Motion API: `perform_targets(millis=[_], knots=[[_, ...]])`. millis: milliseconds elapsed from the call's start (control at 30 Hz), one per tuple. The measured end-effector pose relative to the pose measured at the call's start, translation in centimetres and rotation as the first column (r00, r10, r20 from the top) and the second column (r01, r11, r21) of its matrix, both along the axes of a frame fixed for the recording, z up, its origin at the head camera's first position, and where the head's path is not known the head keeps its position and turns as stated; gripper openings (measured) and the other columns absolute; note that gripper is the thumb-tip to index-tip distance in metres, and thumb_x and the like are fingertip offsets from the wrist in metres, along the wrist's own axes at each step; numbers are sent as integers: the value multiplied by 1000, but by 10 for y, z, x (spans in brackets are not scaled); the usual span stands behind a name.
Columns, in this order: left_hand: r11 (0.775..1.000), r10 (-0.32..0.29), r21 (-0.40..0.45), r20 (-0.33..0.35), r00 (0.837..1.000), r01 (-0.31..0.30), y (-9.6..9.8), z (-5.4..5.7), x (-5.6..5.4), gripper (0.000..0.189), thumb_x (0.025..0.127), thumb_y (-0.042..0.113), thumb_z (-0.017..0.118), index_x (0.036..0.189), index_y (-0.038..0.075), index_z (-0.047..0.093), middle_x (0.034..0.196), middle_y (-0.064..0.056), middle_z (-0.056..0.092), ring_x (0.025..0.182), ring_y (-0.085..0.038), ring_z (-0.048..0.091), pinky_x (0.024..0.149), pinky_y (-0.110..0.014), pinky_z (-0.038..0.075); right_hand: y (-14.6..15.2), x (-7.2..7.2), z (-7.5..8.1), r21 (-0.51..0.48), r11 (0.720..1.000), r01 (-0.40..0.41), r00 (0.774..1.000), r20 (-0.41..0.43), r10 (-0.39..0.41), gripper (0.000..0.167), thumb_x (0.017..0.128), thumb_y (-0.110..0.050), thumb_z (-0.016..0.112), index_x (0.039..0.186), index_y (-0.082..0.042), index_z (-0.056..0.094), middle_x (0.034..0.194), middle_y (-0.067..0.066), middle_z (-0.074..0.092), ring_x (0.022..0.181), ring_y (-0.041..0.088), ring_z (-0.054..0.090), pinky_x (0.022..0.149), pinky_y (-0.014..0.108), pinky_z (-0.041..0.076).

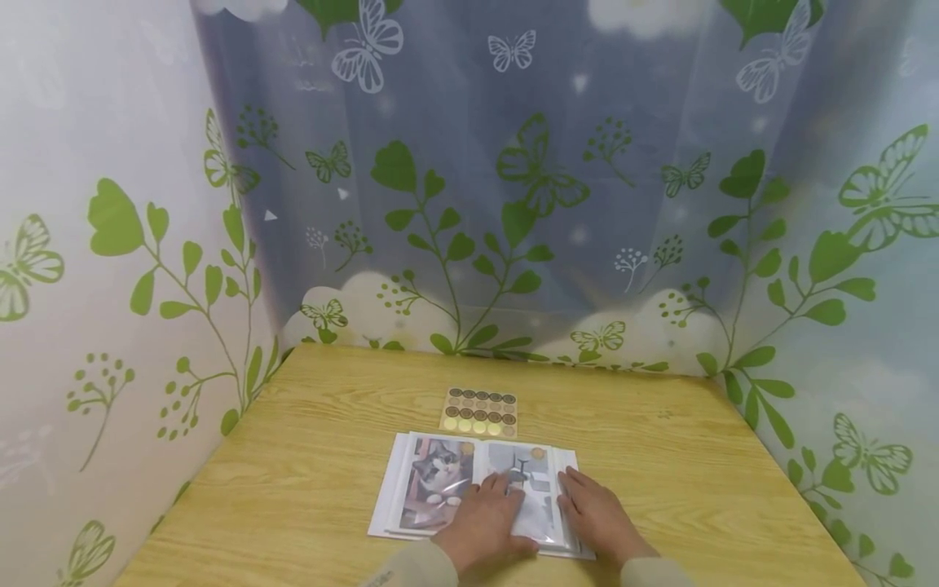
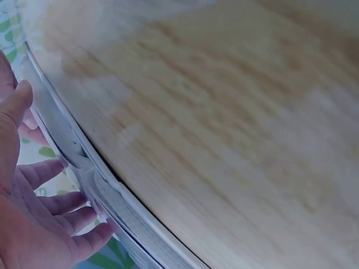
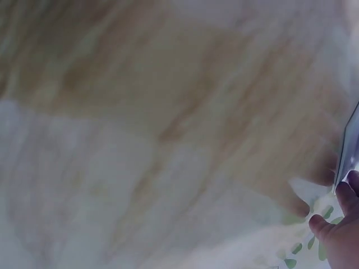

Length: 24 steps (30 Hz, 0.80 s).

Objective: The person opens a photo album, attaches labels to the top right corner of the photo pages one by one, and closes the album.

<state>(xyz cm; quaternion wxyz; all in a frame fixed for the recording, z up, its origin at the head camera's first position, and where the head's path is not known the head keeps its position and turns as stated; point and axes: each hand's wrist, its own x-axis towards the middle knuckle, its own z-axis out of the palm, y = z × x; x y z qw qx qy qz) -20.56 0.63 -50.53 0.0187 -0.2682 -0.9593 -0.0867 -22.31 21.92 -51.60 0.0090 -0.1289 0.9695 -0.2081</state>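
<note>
An open photo album (image 1: pixel 480 456) with white covers lies on the table, a cat photo (image 1: pixel 434 473) in its left page and a greyish photo (image 1: pixel 534 477) in its right one. A round gold sticker sits near the top corner of each photo. My left hand (image 1: pixel 487 520) rests on the album around the inner fold and right page, its fingers extended; the left wrist view shows the fingertips against the album's pages (image 2: pixel 106 193). Along the album's right edge, my right hand (image 1: pixel 597 514) touches the page side with extended fingers. In the right wrist view that hand is partly cut off.
Just behind the album lies a sheet of round stickers (image 1: pixel 480 412), with dark, tan and shiny gold rows. The wooden table (image 1: pixel 682 456) is enclosed by patterned cloth (image 1: pixel 469 204) with leaves and butterflies at the back and both sides.
</note>
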Motion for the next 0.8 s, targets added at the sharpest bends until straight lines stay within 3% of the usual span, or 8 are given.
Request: perform_targets(millis=[400, 633, 800], knots=[[1000, -22, -5, -21, 1000, 22, -4, 6, 0, 66, 84, 64, 65, 125, 12, 65, 141, -13, 53, 129, -30, 50, 104, -49, 45, 2, -1, -6, 8, 1000, -4, 1000, -27, 4, 41, 102, -17, 52, 137, 3, 55, 144, 24, 48, 134, 43, 43, 108, 66, 30], [997, -79, -1, -117, 990, 80, -7, 1, -1, 50, 91, 59, 59, 110, 14, 70, 121, -6, 63, 112, -22, 59, 93, -39, 52, 1, 0, -5, 17, 1000, 0, 999, -34, 0, 42, 100, -17, 54, 137, 3, 55, 143, 24, 49, 133, 43, 44, 107, 65, 32], [990, -124, 46, -205, 971, 136, -10, -1, -2, 36, 94, 52, 61, 91, 17, 69, 104, 0, 66, 93, -15, 63, 77, -29, 54, -2, 0, -3, 27, 999, 22, 999, -28, -21, 42, 99, -17, 55, 136, 2, 56, 143, 23, 50, 133, 43, 44, 107, 65, 32]])
